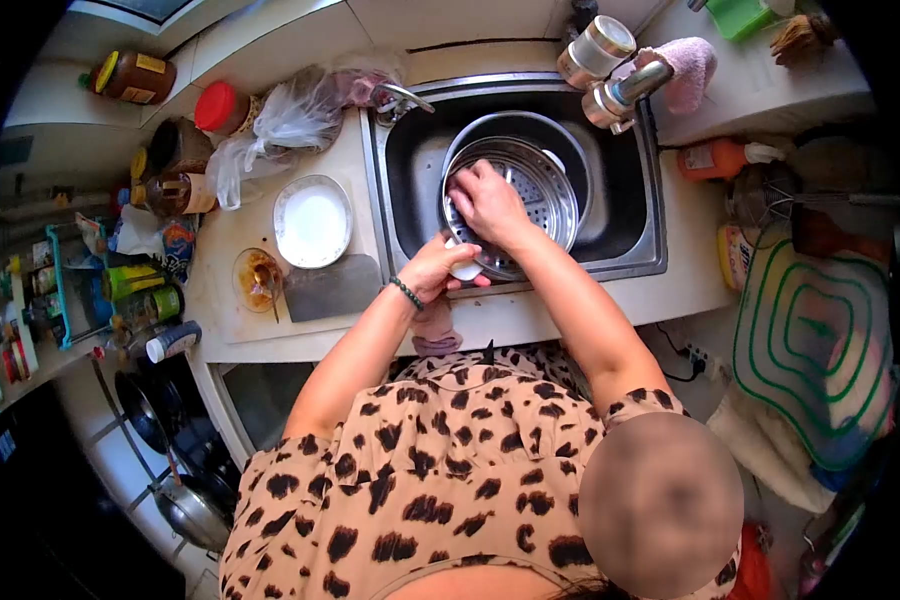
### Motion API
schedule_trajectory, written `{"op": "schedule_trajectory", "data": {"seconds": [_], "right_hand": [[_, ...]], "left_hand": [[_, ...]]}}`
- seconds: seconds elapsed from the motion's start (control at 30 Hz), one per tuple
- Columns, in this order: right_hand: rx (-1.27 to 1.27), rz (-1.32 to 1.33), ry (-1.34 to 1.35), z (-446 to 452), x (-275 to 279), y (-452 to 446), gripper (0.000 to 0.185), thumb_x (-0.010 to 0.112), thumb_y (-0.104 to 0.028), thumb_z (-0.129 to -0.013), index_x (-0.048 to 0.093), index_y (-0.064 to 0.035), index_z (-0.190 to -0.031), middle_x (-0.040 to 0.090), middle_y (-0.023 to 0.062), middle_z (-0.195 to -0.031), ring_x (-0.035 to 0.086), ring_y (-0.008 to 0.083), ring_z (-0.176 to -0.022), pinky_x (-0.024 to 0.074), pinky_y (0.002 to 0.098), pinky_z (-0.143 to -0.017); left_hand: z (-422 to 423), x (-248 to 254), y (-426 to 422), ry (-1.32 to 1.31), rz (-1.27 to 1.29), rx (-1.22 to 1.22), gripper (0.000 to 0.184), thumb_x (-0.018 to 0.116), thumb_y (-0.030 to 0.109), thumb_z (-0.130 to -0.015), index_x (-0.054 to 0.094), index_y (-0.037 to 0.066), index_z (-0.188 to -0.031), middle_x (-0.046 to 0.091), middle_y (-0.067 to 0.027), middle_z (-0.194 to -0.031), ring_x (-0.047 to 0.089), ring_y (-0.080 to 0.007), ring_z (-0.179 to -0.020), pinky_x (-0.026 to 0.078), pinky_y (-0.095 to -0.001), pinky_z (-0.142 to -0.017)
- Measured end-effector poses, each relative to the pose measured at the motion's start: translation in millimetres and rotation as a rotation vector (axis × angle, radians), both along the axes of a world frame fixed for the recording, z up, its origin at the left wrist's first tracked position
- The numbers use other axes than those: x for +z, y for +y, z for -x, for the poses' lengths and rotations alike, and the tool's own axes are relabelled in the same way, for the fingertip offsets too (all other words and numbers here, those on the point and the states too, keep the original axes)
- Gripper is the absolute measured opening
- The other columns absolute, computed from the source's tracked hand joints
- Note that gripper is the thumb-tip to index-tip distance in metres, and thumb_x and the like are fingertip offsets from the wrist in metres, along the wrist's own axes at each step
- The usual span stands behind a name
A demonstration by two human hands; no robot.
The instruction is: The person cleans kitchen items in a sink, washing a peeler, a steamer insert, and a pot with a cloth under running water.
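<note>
A metal steamer basket [540, 190] with a perforated bottom sits within a larger metal pot [582, 150] in the sink [625, 215]. My left hand [433, 268], with a dark beaded bracelet at the wrist, is closed around the white handle [465, 268] on the basket's near side. Inside the basket, my right hand [490, 205] presses against the left inner wall with its fingers curled together. Whatever those fingers may hold is hidden under them.
A white bowl [312, 222], a small glass dish [257, 280] and a grey board [330, 288] lie left of the sink. A faucet [640, 85] rises at the back right. An orange bottle [710, 158] stands at the right. Plastic bags [290, 120] lie behind the bowl.
</note>
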State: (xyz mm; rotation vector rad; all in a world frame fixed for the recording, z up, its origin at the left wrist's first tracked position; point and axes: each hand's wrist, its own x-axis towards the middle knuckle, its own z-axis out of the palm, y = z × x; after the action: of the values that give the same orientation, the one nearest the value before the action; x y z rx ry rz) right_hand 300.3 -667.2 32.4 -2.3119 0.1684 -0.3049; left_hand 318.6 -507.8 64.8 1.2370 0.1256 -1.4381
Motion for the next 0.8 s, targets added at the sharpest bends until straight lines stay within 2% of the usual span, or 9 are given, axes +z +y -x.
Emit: {"op": "schedule_trajectory", "data": {"seconds": [0.1, 0.23, 0.27, 0.3, 0.37, 0.4, 0.53, 0.7, 0.8], "right_hand": [[0.328, -0.134, 0.077, 12, -3, 2, 0.012, 0.063, -0.014, -0.079, 0.067, -0.0092, -0.09, 0.058, 0.0141, -0.089, 0.06, 0.0349, -0.082, 0.0506, 0.0424, -0.069], [-0.082, 0.095, -0.046, 0, -8, -31, 0.014, 0.064, -0.008, -0.073, 0.069, -0.009, -0.086, 0.061, 0.0116, -0.082, 0.063, 0.0325, -0.075, 0.052, 0.0395, -0.068], [-0.119, 0.017, -0.003, -3, -9, -33, 0.01, 0.064, -0.007, -0.072, 0.068, -0.007, -0.082, 0.062, 0.0123, -0.082, 0.063, 0.0323, -0.076, 0.0519, 0.0396, -0.068], [-0.119, 0.015, -0.004, -1, -11, -27, 0.01, 0.064, -0.007, -0.072, 0.068, -0.007, -0.082, 0.062, 0.0123, -0.082, 0.063, 0.0323, -0.076, 0.0519, 0.0396, -0.068], [0.181, -0.102, -0.174, 6, 0, -6, 0.007, 0.061, -0.009, -0.073, 0.067, -0.0076, -0.076, 0.061, 0.0114, -0.08, 0.063, 0.0331, -0.073, 0.0522, 0.0423, -0.065], [0.284, -0.065, -0.065, 11, 7, -2, 0.008, 0.061, -0.009, -0.073, 0.067, -0.0076, -0.078, 0.061, 0.0118, -0.081, 0.063, 0.033, -0.074, 0.0521, 0.0427, -0.065], [0.042, 0.039, -0.078, 3, 5, -22, 0.008, 0.06, -0.008, -0.071, 0.065, -0.0065, -0.077, 0.06, 0.012, -0.082, 0.063, 0.0332, -0.076, 0.0517, 0.0437, -0.065], [0.252, 0.081, -0.137, 19, 13, -12, 0.005, 0.061, -0.009, -0.072, 0.063, -0.0053, -0.074, 0.06, 0.0128, -0.081, 0.063, 0.0327, -0.075, 0.0524, 0.0439, -0.066], [0.017, 0.247, -0.034, 8, -2, -36, 0.008, 0.058, -0.013, -0.074, 0.063, -0.0068, -0.074, 0.06, 0.0099, -0.08, 0.064, 0.0304, -0.076, 0.0518, 0.042, -0.066]], "left_hand": [[-4, 2, 3, -0.015, 0.04, 0.122, 0.049, 0.064, 0.016, -0.085, 0.031, 0.011, -0.121, 0.061, -0.0091, -0.098, 0.069, -0.0226, -0.069, 0.036, -0.0188, -0.036], [2, 8, 5, -0.021, 0.038, -0.014, 0.047, 0.061, 0.012, -0.085, 0.031, 0.011, -0.122, 0.062, -0.0123, -0.1, 0.068, -0.0227, -0.062, 0.039, -0.0181, -0.034], [4, 6, 5, -0.002, 0.047, 0.002, 0.047, 0.061, 0.012, -0.086, 0.031, 0.011, -0.122, 0.062, -0.0125, -0.099, 0.068, -0.0226, -0.062, 0.04, -0.0183, -0.034], [4, 4, 5, 0.013, 0.057, 0.02, 0.046, 0.06, 0.011, -0.086, 0.032, 0.011, -0.122, 0.062, -0.0128, -0.099, 0.068, -0.0226, -0.061, 0.04, -0.0184, -0.034], [0, 4, 8, -0.003, 0.09, 0.033, 0.044, 0.06, 0.011, -0.086, 0.033, 0.011, -0.121, 0.062, -0.0131, -0.099, 0.067, -0.0225, -0.061, 0.04, -0.018, -0.034], [-2, 5, 10, -0.005, 0.132, 0.062, 0.043, 0.06, 0.01, -0.086, 0.031, 0.009, -0.116, 0.065, -0.0151, -0.094, 0.067, -0.0232, -0.059, 0.037, -0.0192, -0.034], [-3, 10, 5, -0.043, 0.056, 0.015, 0.042, 0.061, 0.01, -0.085, 0.033, 0.01, -0.117, 0.062, -0.0119, -0.09, 0.067, -0.0232, -0.058, 0.04, -0.0197, -0.034], [8, 9, 10, -0.068, 0.069, 0.058, 0.042, 0.061, 0.01, -0.085, 0.032, 0.009, -0.116, 0.063, -0.0138, -0.086, 0.066, -0.0228, -0.055, 0.04, -0.0198, -0.033], [6, 15, 8, -0.041, 0.066, 0.081, 0.042, 0.06, 0.01, -0.084, 0.033, 0.009, -0.116, 0.062, -0.0129, -0.084, 0.065, -0.0224, -0.054, 0.041, -0.0198, -0.033]]}}
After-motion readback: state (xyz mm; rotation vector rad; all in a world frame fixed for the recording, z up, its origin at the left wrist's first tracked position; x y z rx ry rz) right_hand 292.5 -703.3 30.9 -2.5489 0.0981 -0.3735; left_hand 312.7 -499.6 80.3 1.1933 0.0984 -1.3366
